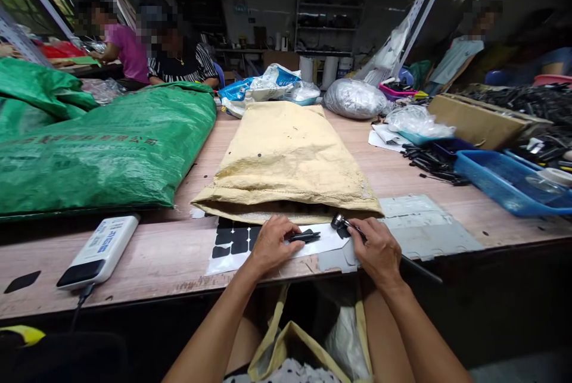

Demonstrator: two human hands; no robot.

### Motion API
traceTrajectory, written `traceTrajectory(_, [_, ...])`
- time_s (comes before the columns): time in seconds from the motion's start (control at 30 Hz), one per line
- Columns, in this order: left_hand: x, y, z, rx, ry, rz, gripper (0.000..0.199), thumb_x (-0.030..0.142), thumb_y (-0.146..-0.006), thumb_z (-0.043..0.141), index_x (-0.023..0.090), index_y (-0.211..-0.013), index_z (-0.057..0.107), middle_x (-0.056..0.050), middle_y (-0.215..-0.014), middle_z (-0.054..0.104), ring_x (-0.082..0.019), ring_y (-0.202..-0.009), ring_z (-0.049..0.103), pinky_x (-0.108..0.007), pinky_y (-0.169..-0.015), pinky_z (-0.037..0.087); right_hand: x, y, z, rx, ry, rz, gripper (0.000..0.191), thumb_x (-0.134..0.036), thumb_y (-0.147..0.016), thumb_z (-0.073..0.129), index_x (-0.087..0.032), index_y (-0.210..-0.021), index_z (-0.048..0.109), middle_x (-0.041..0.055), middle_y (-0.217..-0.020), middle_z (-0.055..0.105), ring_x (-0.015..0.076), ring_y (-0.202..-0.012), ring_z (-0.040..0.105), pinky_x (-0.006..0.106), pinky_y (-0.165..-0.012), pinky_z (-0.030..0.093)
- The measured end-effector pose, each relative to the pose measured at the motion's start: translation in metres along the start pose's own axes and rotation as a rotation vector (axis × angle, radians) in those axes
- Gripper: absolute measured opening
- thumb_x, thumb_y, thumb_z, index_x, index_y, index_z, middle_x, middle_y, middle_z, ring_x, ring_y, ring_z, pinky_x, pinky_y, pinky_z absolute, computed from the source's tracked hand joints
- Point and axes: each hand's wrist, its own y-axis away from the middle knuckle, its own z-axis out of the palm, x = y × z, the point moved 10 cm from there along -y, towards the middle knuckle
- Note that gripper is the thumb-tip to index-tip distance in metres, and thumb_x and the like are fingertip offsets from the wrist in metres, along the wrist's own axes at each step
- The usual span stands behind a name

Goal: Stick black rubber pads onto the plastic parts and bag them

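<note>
Dim workshop around wood-grained bench (179, 261), worn along its near edge. Well left of left hand (273, 242), green woven sack (120, 145); closer to that hand, white device (100, 249) with cable (83, 298) attached. Holds black part (305, 236) pinched between left thumb and fingers, over sheet of black stickers (240, 240), contact with it unclear. Straight beyond, tan sack (286, 139) with mouth gaping just past left fingertips. Grips metal-headed tool (338, 221), seemingly a small hammer, in right hand (378, 248), with head near black part yet apart from it. Partly under that hand and out to its right, grey plate (420, 222); farther right, blue tray (494, 177). Could drop or skew black part through too loose a pinch on so slim a body, or lose it into the open sack close by. Could also nip left fingertips through stray movement of tool, with head so near.
</note>
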Motion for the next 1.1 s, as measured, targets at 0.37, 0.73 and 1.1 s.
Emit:
traceTrajectory(0.37, [0.061,0.045,0.021,-0.23,0.164,0.087,0.011,0.027,-0.094,0.063,0.022,-0.104,0.066,-0.001,-0.097,0.069,-0.018,-0.091,0.061,-0.027,-0.08,0.044,-0.001,0.0,0.001,-0.023,0.061,0.024,0.016,-0.028,-0.095,0.061,-0.024,-0.106,0.072,0.0022,-0.09,0.067,0.0208,-0.088,0.056,0.033,-0.079,0.039])
traceTrajectory(0.73, [0.005,0.132,0.147,-0.678,-0.289,-0.332,0.038,0.023,-0.099,0.036,0.012,-0.116,0.067,-0.02,-0.109,0.074,-0.035,-0.102,0.071,-0.046,-0.087,0.054,-0.002,0.0,0.001,-0.025,0.065,0.032,0.015,-0.028,-0.095,0.061,-0.024,-0.105,0.071,0.0026,-0.09,0.066,0.0207,-0.087,0.055,0.032,-0.078,0.038])
traceTrajectory(1.1, [0.042,0.125,0.128,-0.722,-0.153,-0.253,0.029,0.03,-0.089,0.055,0.02,-0.11,0.072,-0.014,-0.099,0.077,-0.031,-0.092,0.073,-0.038,-0.077,0.054,-0.004,0.0,0.0,-0.03,0.071,0.031,0.016,-0.028,-0.095,0.06,-0.023,-0.105,0.071,0.0031,-0.091,0.066,0.0211,-0.087,0.054,0.033,-0.078,0.038])
